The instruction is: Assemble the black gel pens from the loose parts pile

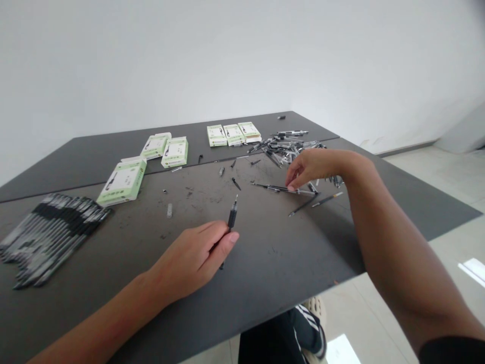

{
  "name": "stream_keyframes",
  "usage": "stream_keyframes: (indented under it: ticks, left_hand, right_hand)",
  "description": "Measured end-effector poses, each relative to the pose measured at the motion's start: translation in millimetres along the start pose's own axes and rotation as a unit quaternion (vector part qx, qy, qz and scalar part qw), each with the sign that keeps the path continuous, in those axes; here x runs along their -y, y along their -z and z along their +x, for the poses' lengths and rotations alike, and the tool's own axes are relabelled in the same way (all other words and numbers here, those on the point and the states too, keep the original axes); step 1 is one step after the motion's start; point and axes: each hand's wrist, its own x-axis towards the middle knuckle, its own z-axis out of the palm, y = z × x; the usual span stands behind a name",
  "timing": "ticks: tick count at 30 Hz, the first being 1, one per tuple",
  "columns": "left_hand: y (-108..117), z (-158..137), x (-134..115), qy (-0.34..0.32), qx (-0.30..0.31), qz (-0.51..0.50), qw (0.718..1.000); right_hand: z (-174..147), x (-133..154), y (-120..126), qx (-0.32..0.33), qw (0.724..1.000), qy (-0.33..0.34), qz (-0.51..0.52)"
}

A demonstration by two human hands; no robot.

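My left hand [200, 253] is closed around a black gel pen [232, 215], which stands tilted with its bare metal tip up and no cap on that end. Its lower end shows below my thumb. My right hand [305, 167] reaches over the table with thumb and fingers pinched together at a thin dark pen [271, 187] lying flat. Whether it is a whole pen or only part of one, I cannot tell. Beside this hand, a heap of loose clear-and-black pens [282, 146] spreads out. Nearer me lie a dark refill [301, 206] and another thin refill [328, 199].
Many pens lie in a neat row [56, 232] at left. Green-and-white boxes stand behind: a near one [123, 179], a pair [175, 152], and three at the back [233, 134]. Small caps [169, 210] and clips [236, 183] dot the dark table [261, 283]. A seam crosses it.
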Motion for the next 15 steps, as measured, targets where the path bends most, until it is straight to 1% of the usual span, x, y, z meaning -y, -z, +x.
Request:
stream_keyframes:
  ticks: [5, 7, 9, 11, 13, 15]
  left_hand:
    - [0, 0, 0, 0.003, 0.002, -0.004, 1.000]
    - [0, 0, -1, 0.004, 0.004, -0.007, 1.000]
    - [0, 1, -1, 0.006, 0.005, -0.011, 1.000]
    - [0, 0, -1, 0.009, 0.007, -0.017, 1.000]
    - [-1, -1, 0, 0.013, 0.007, -0.024, 1.000]
    - [-2, -2, 1, 0.014, 0.004, -0.034, 0.999]
  right_hand:
    - [10, 16, -9, -0.014, 0.999, 0.033, -0.005]
    - [13, 19, -12, -0.016, 0.999, 0.047, -0.007]
    - [15, 18, -12, -0.033, 0.998, 0.048, -0.011]
    - [16, 15, -11, -0.083, 0.995, 0.040, -0.024]
    - [17, 10, -9, -0.168, 0.985, 0.021, -0.043]
    - [20, 3, -9, -0.258, 0.965, 0.000, -0.054]
